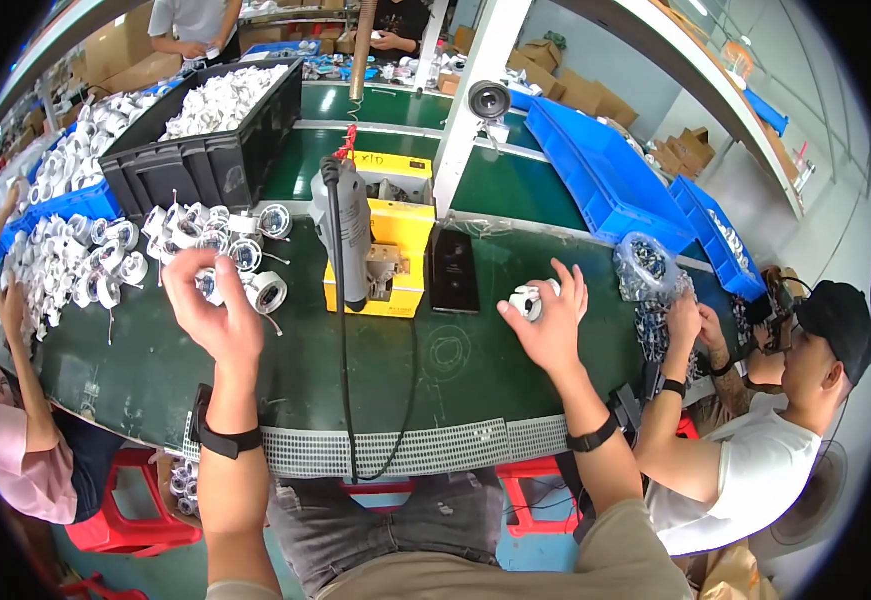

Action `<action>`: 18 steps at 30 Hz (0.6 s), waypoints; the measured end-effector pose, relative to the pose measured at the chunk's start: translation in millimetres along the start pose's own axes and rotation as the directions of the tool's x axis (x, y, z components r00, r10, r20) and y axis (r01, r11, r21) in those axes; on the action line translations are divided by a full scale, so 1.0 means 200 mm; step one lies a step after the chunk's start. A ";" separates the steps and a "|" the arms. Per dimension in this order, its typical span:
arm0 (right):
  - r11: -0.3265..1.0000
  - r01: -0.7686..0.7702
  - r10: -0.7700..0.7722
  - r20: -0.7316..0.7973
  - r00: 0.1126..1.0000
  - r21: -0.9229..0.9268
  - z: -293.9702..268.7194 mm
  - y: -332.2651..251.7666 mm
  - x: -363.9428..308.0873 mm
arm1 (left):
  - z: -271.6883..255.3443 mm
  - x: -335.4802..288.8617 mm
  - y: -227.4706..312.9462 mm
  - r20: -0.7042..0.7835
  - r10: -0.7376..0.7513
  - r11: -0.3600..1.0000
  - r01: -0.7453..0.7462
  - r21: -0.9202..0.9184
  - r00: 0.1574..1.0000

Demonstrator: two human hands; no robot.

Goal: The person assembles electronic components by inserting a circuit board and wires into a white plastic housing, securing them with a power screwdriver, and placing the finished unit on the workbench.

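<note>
Over the front of a group of white round units with dark ringed faces and short cables [266, 292], my left hand [220, 315] is raised. Its thumb and fingers curve toward each other with a gap between them, and one unit shows through that gap. I cannot see anything held there. On the right, my right hand [553, 335] grips a small white rounded part [527, 301] between thumb and fingers, above the green table [495, 370]. Its other fingers stretch upward. Between my hands stands a yellow box-shaped fixture [397, 235] with a grey cylindrical tool [343, 225] hanging before it.
A black phone [455, 272] lies beside the fixture. Black cable [345, 390] runs down over the table edge. A black crate [205, 155] of white parts stands back left; blue trays [605, 180] stand right. Co-workers work both sides, one with hands [693, 320] at a parts pile.
</note>
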State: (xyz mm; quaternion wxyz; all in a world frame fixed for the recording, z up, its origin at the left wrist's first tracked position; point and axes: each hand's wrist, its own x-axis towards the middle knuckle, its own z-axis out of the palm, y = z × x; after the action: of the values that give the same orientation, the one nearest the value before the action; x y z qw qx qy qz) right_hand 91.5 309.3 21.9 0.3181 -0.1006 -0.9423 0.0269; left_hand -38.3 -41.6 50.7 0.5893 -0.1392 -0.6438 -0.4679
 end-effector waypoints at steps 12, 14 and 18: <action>0.605 0.244 -0.486 0.109 0.867 0.758 -0.01 -0.61 -0.01 | 0.06 -0.31 0.18 0.953 0.157 0.695 0.657 -0.292 0.257; 0.607 0.247 -0.459 0.080 0.885 0.756 0.01 -0.61 -0.03 | 0.06 -0.32 0.19 0.972 0.164 0.640 0.732 -0.233 0.167; 0.623 0.311 -0.465 0.020 0.885 0.718 0.01 -0.55 -0.04 | 0.07 -0.28 0.26 0.967 0.091 0.493 0.855 0.163 -0.236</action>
State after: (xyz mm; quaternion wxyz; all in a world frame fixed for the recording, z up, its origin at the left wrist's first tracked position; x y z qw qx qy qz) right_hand 77.8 199.7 28.9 0.2320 0.2367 -0.8875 0.3201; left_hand 5.1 16.8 26.1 -0.3634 -0.3585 -0.6327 -0.5823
